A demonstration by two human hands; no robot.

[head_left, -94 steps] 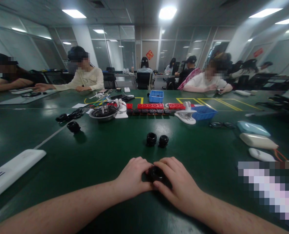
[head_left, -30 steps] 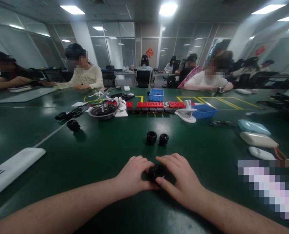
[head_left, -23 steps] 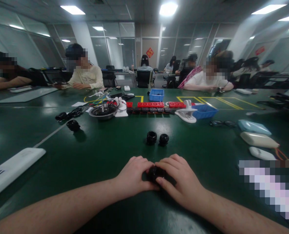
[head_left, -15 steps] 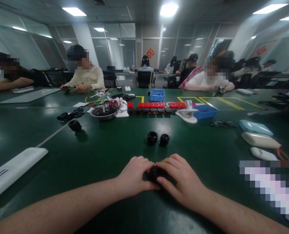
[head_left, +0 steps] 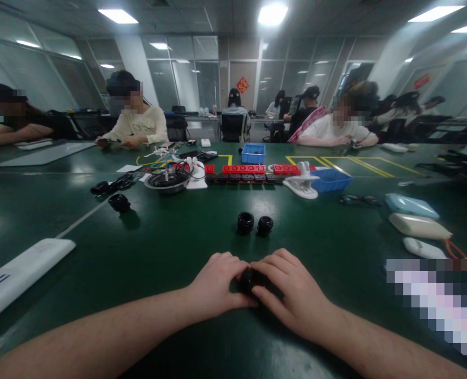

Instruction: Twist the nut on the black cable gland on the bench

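Note:
Between my two hands, low over the green table (head_left: 186, 231), is a small glossy black ring-shaped part (head_left: 246, 281), mostly covered by fingers. My left hand (head_left: 220, 284) pinches it from the left, thumb below and fingers above. From the right, my right hand (head_left: 291, 289) closes its thumb and fingers on the same part. Just beyond my fingertips stand two similar black ring-shaped parts, a larger one (head_left: 245, 223) with its round opening showing and a smaller one (head_left: 265, 226) beside it. Another black ribbed part (head_left: 119, 203) lies farther off to the left.
Across the table run red power strips (head_left: 243, 169), with a clear bowl (head_left: 166, 180), a white clip stand (head_left: 302, 184) and blue bins (head_left: 332, 180) around them. Left lies a long white case (head_left: 24, 279); right, glasses (head_left: 360, 200) and pouches (head_left: 418, 225). Several people sit beyond.
Both hands keep their hold on the black ring-shaped part, with hardly any movement. The whole view has shifted very slightly.

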